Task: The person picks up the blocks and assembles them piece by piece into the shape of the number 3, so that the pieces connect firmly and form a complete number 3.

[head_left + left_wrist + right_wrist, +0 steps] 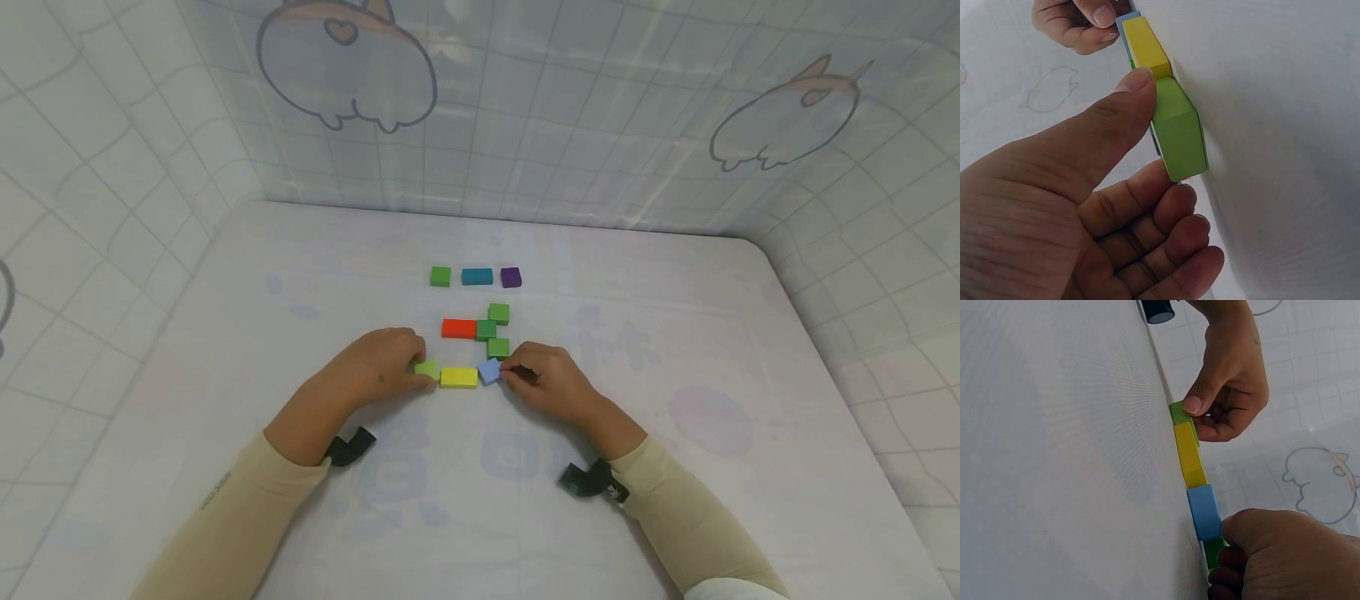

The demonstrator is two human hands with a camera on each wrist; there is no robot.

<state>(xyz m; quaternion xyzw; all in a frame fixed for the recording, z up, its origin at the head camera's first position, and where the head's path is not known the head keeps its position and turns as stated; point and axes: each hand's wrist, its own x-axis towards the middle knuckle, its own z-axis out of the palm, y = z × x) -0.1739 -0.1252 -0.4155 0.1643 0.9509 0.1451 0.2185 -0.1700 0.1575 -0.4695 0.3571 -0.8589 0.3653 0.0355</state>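
Observation:
My left hand (382, 367) pinches a light green block (1182, 134) between thumb and forefinger at the left end of the near row. Beside it lies a yellow block (458, 378), its end close against the green one. At the row's right end a light blue block (489, 371) sits turned at a slant to the yellow block. My right hand (551, 379) pinches the blue block's right side, its thumb tip at the block's end in the right wrist view; the other fingers are curled behind and partly hidden.
Above the near row, a red block (459, 328) meets a dark green block (486, 330), with green blocks (498, 313) at its upper and lower right corners. Farther back stand a green block (440, 277), a teal block (477, 277) and a purple block (511, 277). Patterned curtains surround the white table (637, 283).

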